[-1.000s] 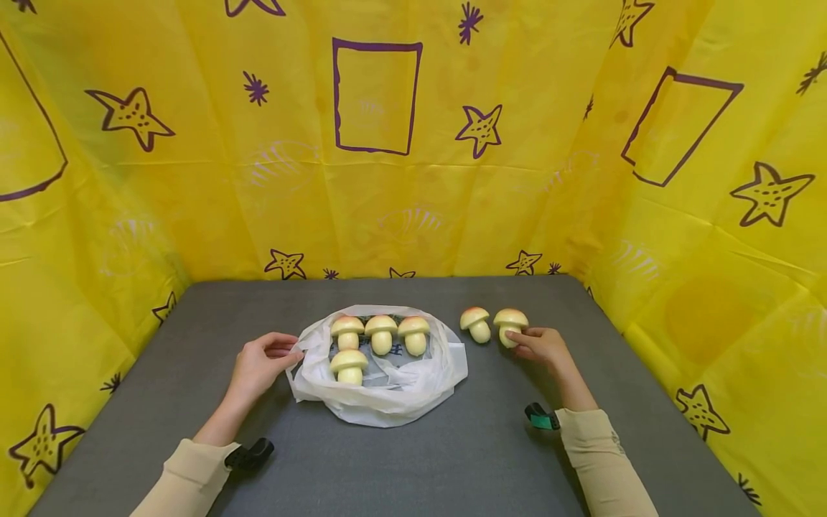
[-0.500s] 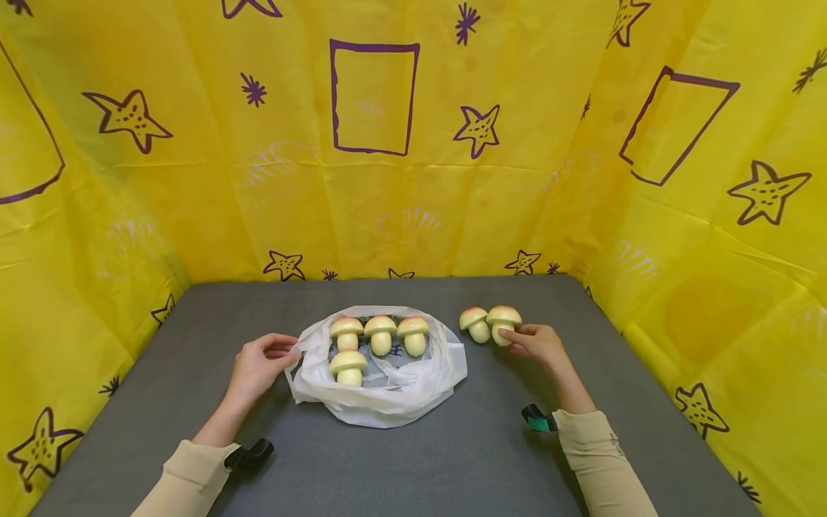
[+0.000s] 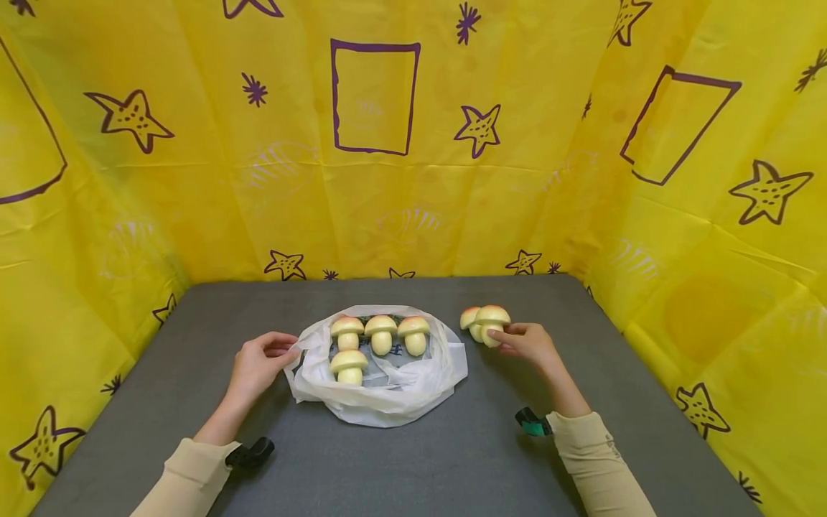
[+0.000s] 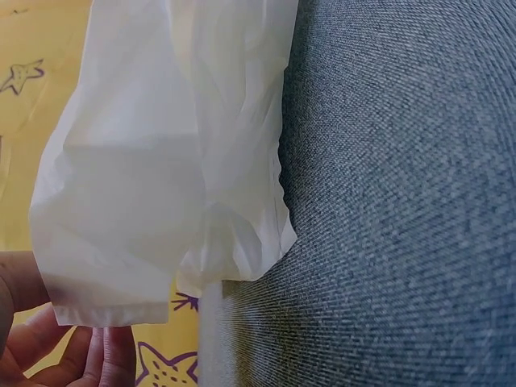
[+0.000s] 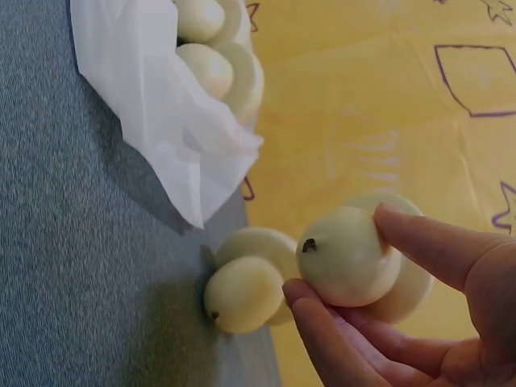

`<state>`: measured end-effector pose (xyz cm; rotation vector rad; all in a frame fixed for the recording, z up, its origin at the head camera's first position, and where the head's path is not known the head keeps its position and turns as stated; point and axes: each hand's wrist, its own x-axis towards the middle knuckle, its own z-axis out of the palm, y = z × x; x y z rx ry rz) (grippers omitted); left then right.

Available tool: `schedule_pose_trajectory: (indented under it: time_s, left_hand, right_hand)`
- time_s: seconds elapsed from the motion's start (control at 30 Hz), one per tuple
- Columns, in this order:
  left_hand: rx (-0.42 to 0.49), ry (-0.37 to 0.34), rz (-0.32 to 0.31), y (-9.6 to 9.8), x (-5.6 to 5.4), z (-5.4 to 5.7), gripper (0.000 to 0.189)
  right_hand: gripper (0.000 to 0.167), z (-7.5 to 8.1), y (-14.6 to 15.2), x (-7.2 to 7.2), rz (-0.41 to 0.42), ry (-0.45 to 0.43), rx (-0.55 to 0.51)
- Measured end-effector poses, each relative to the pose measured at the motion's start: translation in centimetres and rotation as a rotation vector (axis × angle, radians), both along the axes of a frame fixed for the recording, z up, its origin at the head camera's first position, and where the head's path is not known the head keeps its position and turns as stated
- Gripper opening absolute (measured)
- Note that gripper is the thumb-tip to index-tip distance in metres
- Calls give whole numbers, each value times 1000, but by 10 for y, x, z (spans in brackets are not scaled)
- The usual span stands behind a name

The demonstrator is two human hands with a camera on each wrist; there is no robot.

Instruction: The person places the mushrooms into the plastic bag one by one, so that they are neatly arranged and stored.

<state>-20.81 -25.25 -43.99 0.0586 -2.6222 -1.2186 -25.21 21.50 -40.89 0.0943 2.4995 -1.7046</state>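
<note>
My right hand (image 3: pixel 528 343) pinches a toy mushroom (image 3: pixel 493 316) by its stem, thumb on one side and fingers on the other. Partly behind it, another mushroom (image 5: pixel 242 294) lies on the table. A white plastic bag (image 3: pixel 381 413) spreads open left of centre, with several mushrooms (image 3: pixel 381 334) inside, three in a back row and one in front at the left. At the bag's left rim, my left hand (image 3: pixel 258 362) holds the edge between thumb and fingers. In the left wrist view, the bag's sheet (image 4: pixel 137 201) hides part of those fingers (image 4: pixel 76 355).
A dark grey cloth-covered table (image 3: pixel 413 474) lies under everything. Yellow curtains (image 3: pixel 413 201) with purple starfish drawings stand at the back and both sides. Each wrist carries a strap with a black camera (image 3: pixel 252 454).
My right hand has moved left with its mushroom, which now overlaps the mushroom on the table in the head view. The left hand and the bag have stayed in place.
</note>
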Motion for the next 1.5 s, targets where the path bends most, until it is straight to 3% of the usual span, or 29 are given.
schedule_pose_trajectory:
  time_s: [0.83, 1.5]
  left_hand:
    - [-13, 5, 13, -2, 0, 0, 23]
    - [-7, 14, 16, -3, 0, -3, 22]
  right_hand:
    - [42, 8, -40, 6, 87, 24, 104]
    - [40, 7, -77, 7, 173, 47, 92]
